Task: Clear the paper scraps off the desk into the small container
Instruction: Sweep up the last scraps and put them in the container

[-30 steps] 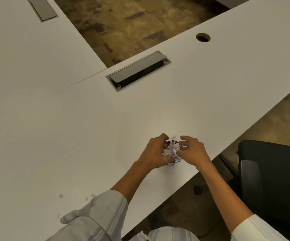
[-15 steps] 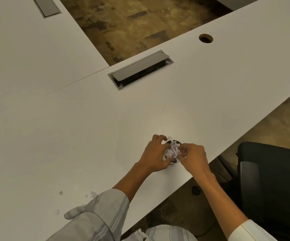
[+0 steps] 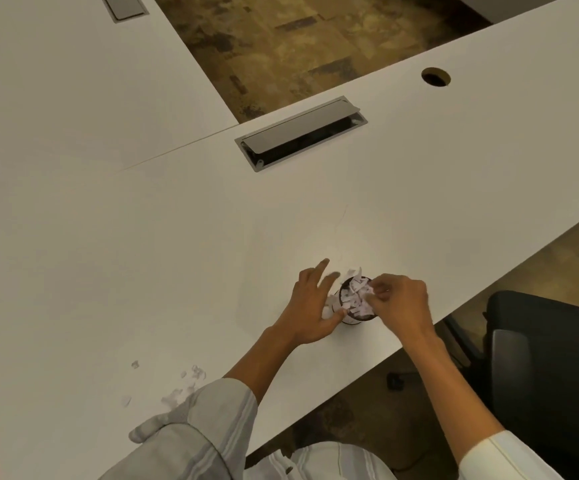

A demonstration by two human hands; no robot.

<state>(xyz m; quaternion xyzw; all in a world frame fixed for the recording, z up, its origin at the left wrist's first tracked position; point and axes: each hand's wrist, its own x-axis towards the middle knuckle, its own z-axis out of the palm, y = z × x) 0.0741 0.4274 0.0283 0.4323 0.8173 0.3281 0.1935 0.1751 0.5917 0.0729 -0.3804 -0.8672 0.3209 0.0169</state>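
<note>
White scraps (image 3: 359, 295) heap above the container (image 3: 354, 315) between splayed left hand (image 3: 310, 306) and pinching right hand (image 3: 400, 301); press gently so none spill

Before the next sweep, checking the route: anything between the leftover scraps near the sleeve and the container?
Only the left forearm crosses the bare desk between the loose scraps and the container.

The white surface (image 3: 142, 254) carries a small container (image 3: 352, 315) heaped with paper scraps near its front edge. Loose scraps (image 3: 191, 374) lie on the surface farther left, well apart.
</note>
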